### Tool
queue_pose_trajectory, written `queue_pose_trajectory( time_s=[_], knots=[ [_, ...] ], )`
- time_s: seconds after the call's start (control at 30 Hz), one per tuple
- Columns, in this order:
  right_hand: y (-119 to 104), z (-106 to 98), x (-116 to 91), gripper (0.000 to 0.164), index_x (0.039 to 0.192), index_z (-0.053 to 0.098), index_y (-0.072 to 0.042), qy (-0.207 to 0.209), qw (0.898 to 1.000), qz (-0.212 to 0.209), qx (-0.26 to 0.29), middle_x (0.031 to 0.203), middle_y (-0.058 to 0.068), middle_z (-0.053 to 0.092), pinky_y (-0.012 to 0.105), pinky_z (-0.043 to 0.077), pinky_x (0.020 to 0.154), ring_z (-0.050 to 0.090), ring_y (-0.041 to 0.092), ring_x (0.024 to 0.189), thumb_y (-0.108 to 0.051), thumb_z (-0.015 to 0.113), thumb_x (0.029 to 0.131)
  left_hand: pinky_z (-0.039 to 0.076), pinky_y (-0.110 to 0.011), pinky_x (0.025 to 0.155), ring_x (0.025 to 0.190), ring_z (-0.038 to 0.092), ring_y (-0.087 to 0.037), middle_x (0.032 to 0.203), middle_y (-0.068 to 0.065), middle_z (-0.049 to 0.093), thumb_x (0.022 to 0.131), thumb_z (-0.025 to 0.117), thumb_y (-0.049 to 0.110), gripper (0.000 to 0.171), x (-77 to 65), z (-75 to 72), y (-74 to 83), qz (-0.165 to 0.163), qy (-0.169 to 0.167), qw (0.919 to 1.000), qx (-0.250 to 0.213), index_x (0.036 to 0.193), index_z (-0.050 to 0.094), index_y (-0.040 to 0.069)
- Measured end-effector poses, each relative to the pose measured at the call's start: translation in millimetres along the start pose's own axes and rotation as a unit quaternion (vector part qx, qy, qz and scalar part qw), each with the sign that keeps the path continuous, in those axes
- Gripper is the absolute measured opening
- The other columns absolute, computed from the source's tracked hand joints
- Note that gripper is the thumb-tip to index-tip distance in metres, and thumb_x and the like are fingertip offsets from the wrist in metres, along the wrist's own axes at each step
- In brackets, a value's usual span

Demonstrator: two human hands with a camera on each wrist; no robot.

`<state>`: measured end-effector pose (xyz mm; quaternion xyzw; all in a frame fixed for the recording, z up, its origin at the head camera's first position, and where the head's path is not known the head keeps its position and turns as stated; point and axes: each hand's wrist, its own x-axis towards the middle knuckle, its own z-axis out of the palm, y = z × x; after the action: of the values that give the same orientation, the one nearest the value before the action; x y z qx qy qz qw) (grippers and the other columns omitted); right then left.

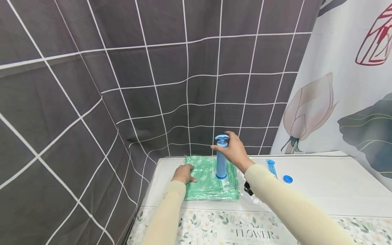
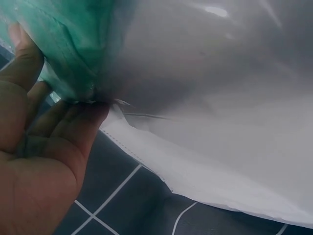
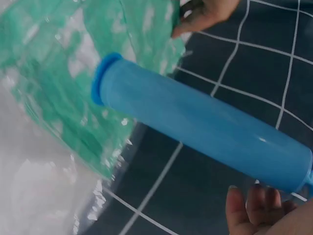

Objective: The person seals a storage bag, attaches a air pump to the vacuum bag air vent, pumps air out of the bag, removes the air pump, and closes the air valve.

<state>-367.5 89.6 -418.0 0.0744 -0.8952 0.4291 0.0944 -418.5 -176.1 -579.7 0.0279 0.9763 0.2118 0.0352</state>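
A clear plastic bag with folded green contents point(image 1: 200, 173) lies flat on the white surface. On it stands a blue hand pump point(image 1: 221, 163), upright, its base against the bag and its T-shaped handle point(image 1: 222, 137) on top. My right hand point(image 1: 235, 151) is spread about the pump's upper end, thumb across its neck. In the right wrist view its loosely bent fingers point(image 3: 257, 208) are close beside the pump's barrel point(image 3: 195, 122). My left hand point(image 1: 183, 174) rests on the bag's left edge; the left wrist view shows its extended fingers point(image 2: 80, 120) touching the bag's corner.
Right of the bag lie a blue clip-like strip point(image 1: 271, 167) and a round blue cap point(image 1: 288, 179). A black object point(image 1: 248, 188) is partly hidden by my right forearm. Floral cloth point(image 1: 202, 224) covers the front; dark checked fabric point(image 1: 171, 68) hangs behind and at left.
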Motion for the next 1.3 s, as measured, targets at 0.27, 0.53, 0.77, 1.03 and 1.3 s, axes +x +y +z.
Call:
queue_pose_trajectory(
  time_s=[0.27,0.53,0.77,1.03,1.3],
  knots=[
    [16.7,14.8,-11.9,0.084,0.156,0.052,0.009,0.013,0.999,0.033,-0.028,0.139,0.029,0.074,0.057,0.066,0.102,0.076,0.039,0.118,-0.046,0.085,0.102,0.053,-0.062,0.127,0.146,0.066,-0.046,0.152,-0.018,0.074,0.071,0.100,0.032,0.084,-8.2,-1.1,2.5,-0.006,-0.008,0.9999,-0.004,0.149,0.074,0.012],
    [12.9,8.4,-10.6,0.070,0.145,0.061,0.007,0.024,0.998,0.009,-0.051,0.119,0.023,0.077,0.048,0.064,0.084,0.073,0.031,0.097,-0.043,0.086,0.103,0.051,-0.059,0.130,0.148,0.066,-0.044,0.153,-0.015,0.075,0.069,0.101,0.035,0.086,-0.3,-1.8,-2.1,0.010,0.018,0.9997,-0.009,0.148,0.075,0.013],
    [13.6,5.6,-8.0,0.068,0.141,0.064,0.007,0.028,0.997,-0.007,-0.068,0.107,0.019,0.076,0.042,0.059,0.075,0.069,0.028,0.088,-0.044,0.086,0.103,0.051,-0.059,0.131,0.151,0.065,-0.043,0.157,-0.012,0.073,0.072,0.100,0.038,0.088,7.4,1.6,-5.4,0.017,0.018,0.9996,0.013,0.151,0.073,0.014],
    [15.1,-0.7,-3.7,0.058,0.132,0.068,0.005,0.008,0.997,-0.026,-0.077,0.097,0.016,0.073,0.037,0.052,0.068,0.065,0.025,0.079,-0.042,0.085,0.104,0.049,-0.057,0.133,0.152,0.064,-0.042,0.158,-0.011,0.072,0.071,0.100,0.039,0.088,4.0,-2.0,0.0,0.001,0.009,0.9999,0.010,0.152,0.073,0.016],
    [11.4,-10.1,0.6,0.068,0.159,0.057,0.007,-0.088,0.996,0.027,-0.008,0.144,0.029,0.074,0.055,0.065,0.110,0.074,0.044,0.133,-0.032,0.080,0.108,0.047,-0.059,0.134,0.155,0.061,-0.043,0.160,-0.012,0.071,0.072,0.100,0.038,0.088,0.2,-2.2,-1.5,-0.010,-0.010,0.9999,-0.004,0.153,0.072,0.017]
  ],
)
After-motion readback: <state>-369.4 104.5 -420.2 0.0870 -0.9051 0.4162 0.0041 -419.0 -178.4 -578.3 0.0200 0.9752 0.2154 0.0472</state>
